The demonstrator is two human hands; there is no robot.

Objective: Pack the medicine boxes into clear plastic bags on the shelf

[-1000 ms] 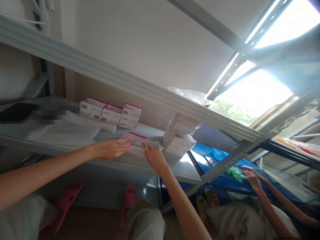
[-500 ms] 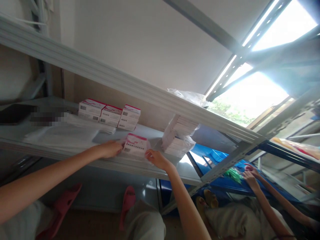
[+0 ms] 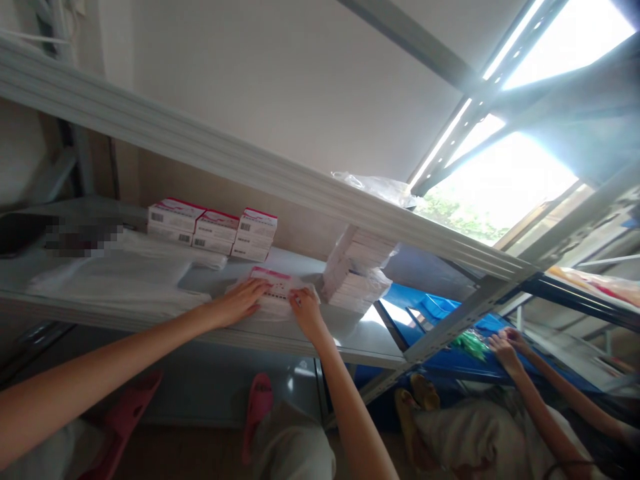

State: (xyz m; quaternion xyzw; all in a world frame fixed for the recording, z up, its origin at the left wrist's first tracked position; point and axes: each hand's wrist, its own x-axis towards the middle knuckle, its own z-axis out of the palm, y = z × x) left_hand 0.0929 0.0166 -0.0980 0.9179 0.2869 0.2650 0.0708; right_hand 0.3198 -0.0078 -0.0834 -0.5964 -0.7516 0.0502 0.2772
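A small white box with a pink edge and printed front (image 3: 277, 273) lies on the grey shelf, with thin clear plastic bag film (image 3: 273, 312) around it. My left hand (image 3: 244, 300) reaches over its left side, fingers stretched out and lying on the printed face. At the right side, my right hand (image 3: 305, 312) has its fingers bent and pressed together on the bag at the box's edge. Behind them stand stacked boxes of the same kind (image 3: 216, 230). The undersides of my fingers are hidden.
Flat clear plastic bags (image 3: 120, 273) lie left on the shelf. White boxes in plastic (image 3: 355, 287) stand right. An upper shelf beam (image 3: 250, 177) crosses above. Beyond a metal post, another person's hands (image 3: 507, 350) work near a blue bin (image 3: 440, 310) and green material (image 3: 471, 343).
My left hand has moved right from beside the box onto its face. My right hand has come in slightly closer over the right edge. The view has shifted a little.
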